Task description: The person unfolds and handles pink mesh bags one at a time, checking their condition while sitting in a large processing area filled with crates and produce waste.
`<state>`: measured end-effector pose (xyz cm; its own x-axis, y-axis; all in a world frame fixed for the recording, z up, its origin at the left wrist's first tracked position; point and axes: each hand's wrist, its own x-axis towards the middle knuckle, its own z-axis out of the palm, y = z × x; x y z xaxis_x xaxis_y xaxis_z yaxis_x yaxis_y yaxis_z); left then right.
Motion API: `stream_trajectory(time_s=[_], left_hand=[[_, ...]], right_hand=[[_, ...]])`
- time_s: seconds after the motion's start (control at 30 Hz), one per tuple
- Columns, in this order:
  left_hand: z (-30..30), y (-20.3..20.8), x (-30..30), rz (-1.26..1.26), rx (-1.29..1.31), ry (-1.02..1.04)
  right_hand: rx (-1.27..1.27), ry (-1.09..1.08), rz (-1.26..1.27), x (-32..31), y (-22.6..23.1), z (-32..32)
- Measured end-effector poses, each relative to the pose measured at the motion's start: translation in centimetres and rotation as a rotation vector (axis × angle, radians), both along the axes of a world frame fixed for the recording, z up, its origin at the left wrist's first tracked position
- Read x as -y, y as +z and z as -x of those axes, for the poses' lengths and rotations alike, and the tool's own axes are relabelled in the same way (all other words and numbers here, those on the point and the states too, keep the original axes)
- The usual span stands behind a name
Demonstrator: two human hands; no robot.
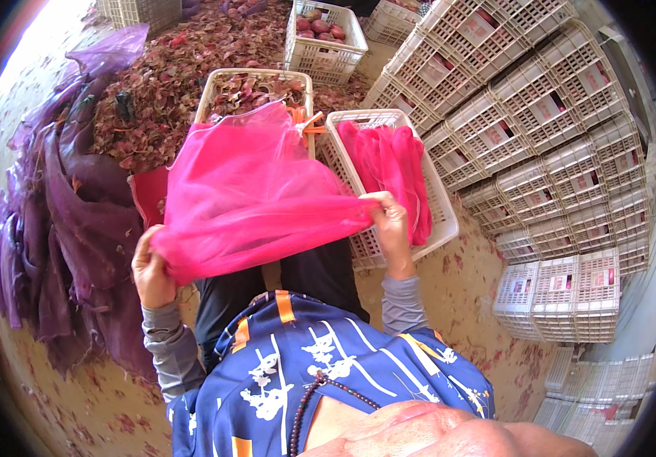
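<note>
A bright pink mesh bag (256,179) is stretched out flat between my two hands, above my knees. My left hand (153,268) is closed on its lower left corner. My right hand (390,225) pinches the right end of the same edge, fingers closed. The far end of the bag drapes over a white plastic crate (204,97), and orange ties (309,122) show at its far right corner. Beside my right hand stands another white crate (444,221) holding more folded pink mesh bags (389,164).
Purple mesh sacks (76,221) hang and lie in a heap at left. Dry reddish onion skins (183,68) pile up ahead. A crate of red onions (326,55) stands at the far side. Tall stacks of white crates (541,122) rise at right. Skins litter the floor (480,297).
</note>
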<state>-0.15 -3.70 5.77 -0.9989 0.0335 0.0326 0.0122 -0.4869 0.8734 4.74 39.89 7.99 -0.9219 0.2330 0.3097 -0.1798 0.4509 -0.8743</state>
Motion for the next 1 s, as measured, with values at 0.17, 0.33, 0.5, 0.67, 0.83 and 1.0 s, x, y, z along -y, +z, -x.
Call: stream_trajectory(time_s=[0.17,0.33,0.5,0.67,0.83,1.0], left_hand=[[-1.0,0.0,-1.7,0.868,-0.175,-0.713],[-1.9,-1.7,1.2,-0.587,0.046,-0.186],[1.8,-1.3,1.0,-1.093,-0.114,-0.312],[1.2,-2.3,1.3,-0.143,-0.146,-0.011],[0.5,-2.3,0.6,-0.279,-0.016,0.139],[-0.2,0.3,-0.2,-0.12,0.113,-0.217]], right_hand=[[0.043,0.055,1.393,-2.3,0.0,0.3],[0.407,0.514,0.857,-0.6,3.7,-1.5],[0.605,0.59,0.373,2.4,4.4,-1.5],[0.418,0.29,0.346,2.2,3.2,-1.0],[0.313,0.334,0.186,1.2,1.6,-1.2],[-0.054,-0.081,0.136,0.9,0.8,0.1]])
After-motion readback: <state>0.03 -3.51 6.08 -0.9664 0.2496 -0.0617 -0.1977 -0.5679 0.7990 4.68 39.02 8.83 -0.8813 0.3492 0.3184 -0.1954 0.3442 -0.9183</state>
